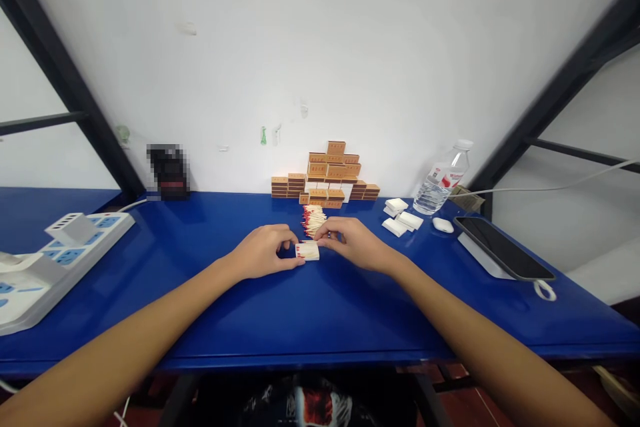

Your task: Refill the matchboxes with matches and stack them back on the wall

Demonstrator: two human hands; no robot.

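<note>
Hands both at mid-desk, meeting over one small matchbox tray (307, 251). The tray is white, lying flat on the blue desk (310, 313), and I see red match heads at its left end.

Left hand (263, 251): fingers curled, thumb and forefinger pinching the tray's left end. Closed on it.

Right hand (353, 241): fingers curled down onto the tray's right end and far edge, gripping it from that side. I can't tell if there's a match between the fingertips; too small.

Loose matches (313, 219) sit in a pile just behind the tray, red tips toward the wall, nearly touching the right hand's fingertips.

Stack of matchboxes (329, 179), brown, is piled against the wall behind the matches, stepped up toward the middle.

To the right of the pile:
- a few empty white trays (403, 219) in a loose cluster
- a water bottle (443, 179), leaning in this view, white cap on
- a small white rounded case (443, 225), just beside the trays
- a dark-screened phone (504, 248) lying on a white stand near the right edge, with a white cable (560, 187) running above it

Far left: a white power strip (75, 240) with blue sockets, well apart from the hands. A black object (169, 170) by the wall is blurred out, so I can't identify it.
</note>
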